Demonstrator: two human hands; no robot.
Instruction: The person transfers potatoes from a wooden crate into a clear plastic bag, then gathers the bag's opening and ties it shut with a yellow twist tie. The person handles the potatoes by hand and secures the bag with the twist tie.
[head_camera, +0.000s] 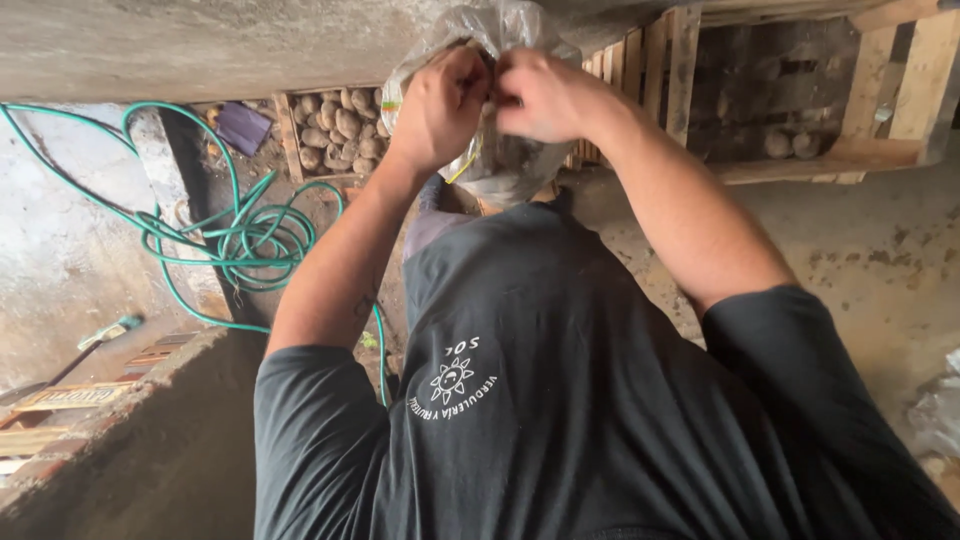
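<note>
Pinching together at chest height, the left hand and right hand both have their grip clamped on the gathered neck of one clear plastic bag, so its lumpy load hangs below. One bag, two hands. Behind, one wooden crate holds many potatoes, one green hose lies coiled on the floor, and two more potatoes sit in the pallet.

Soft, even daylight, dim inside the crates, slight motion blur at the hands, wide-angle stretching toward the edges.
</note>
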